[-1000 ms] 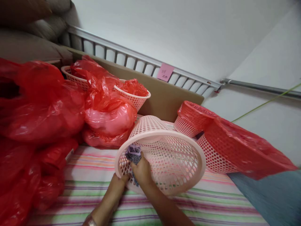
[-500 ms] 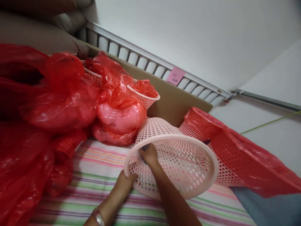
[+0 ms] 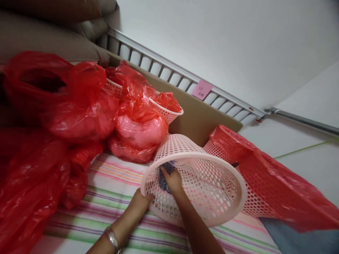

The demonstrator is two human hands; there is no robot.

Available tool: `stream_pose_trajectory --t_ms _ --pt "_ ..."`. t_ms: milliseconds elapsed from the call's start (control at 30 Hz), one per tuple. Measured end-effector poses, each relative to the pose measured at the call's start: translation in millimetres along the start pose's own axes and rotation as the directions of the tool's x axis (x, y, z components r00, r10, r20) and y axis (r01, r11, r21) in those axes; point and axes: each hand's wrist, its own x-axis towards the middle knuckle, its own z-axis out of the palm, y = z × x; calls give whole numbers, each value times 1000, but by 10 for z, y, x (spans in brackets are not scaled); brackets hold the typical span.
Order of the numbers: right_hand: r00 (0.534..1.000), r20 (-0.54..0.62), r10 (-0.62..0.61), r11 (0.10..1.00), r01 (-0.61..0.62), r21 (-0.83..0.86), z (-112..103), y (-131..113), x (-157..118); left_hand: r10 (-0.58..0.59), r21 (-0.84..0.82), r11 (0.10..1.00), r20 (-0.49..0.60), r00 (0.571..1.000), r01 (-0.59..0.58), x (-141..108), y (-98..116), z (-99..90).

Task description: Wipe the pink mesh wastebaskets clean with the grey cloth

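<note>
A pale pink perforated plastic basket (image 3: 182, 145) lies tipped on its side, its mouth facing me. My left hand (image 3: 145, 200) grips its rim at the lower left, thumb inside and fingers around the outer side. Inside the basket, my right hand (image 3: 173, 180) is closed on a dark blue-grey speckled cloth (image 3: 164, 182), pressed against the left inner wall. The hand partly hides the cloth, so its exact kind cannot be told. Under the basket is a striped sheet (image 3: 111, 190) in white, green, pink and purple.
Several full red plastic bags (image 3: 140, 130) crowd the left side. Behind them stands a small pink basket (image 3: 172, 114) lined with red plastic. To the right leans another basket (image 3: 255, 203) with a red bag (image 3: 286, 190) over it. A railing (image 3: 164, 72) bears a pink note (image 3: 202, 89).
My right hand has shifted slightly within the basket, and more of the dark speckled cloth shows around it. My left hand keeps its hold on the rim. The view has turned slightly.
</note>
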Motion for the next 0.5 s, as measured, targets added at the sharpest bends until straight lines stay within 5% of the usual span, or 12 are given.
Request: stream_pose_trajectory --t_ms 133,233,333,500 --pt "996 72 55 995 -49 -85 -44 -129 -339 19 4 1000 17 1000 -19 -37 -15 31" --pt "992 97 75 990 -62 -128 9 -139 -347 74 48 996 22 997 -75 -65 -35 45" --pt "992 65 107 983 -95 -159 112 -64 -31 59 73 995 28 998 -61 -80 -45 53" --pt "998 -9 -66 994 65 -88 245 100 633 4 53 999 38 999 -6 -59 -38 76"
